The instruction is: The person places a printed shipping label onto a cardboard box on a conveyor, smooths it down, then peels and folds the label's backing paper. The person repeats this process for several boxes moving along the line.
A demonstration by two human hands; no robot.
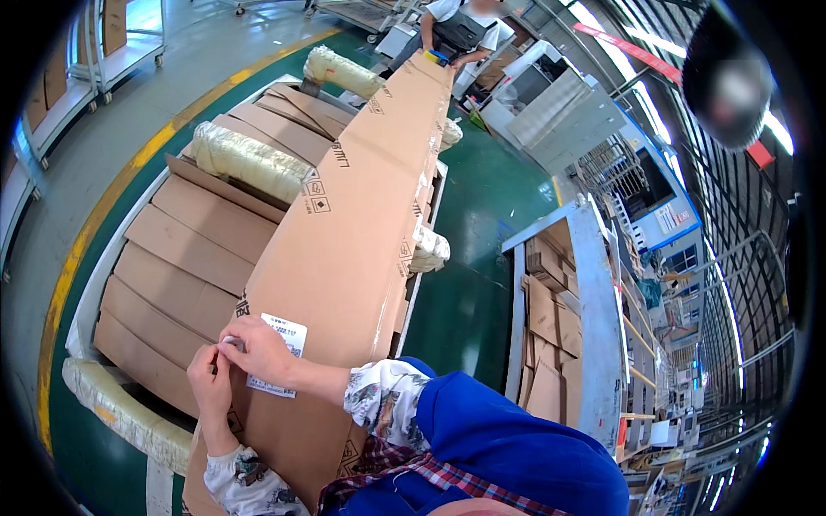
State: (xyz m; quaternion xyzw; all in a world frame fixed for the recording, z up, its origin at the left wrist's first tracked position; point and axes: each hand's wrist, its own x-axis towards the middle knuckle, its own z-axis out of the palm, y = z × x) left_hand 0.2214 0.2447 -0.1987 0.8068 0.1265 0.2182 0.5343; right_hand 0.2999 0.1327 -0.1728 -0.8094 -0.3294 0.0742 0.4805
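Observation:
A long brown cardboard box [323,249] stretches away in front of me, with black printed marks along its edges. Over its near left edge my two hands meet at the fingertips. My left hand [209,378] is closed in a pinch, and my right hand [262,353] pinches against it from the right. Between them shows a small whitish bit [229,340], too small to name. Partly under my right hand and wrist, a white printed label [288,331] lies on the box.
Padded, film-wrapped bars [245,159] cross a rack of flat cardboard [172,249] beneath the box. At the far end a person [460,34] has hands near a blue and yellow tool [436,58]. A grey-framed bin [594,318] with cardboard pieces stands to the right.

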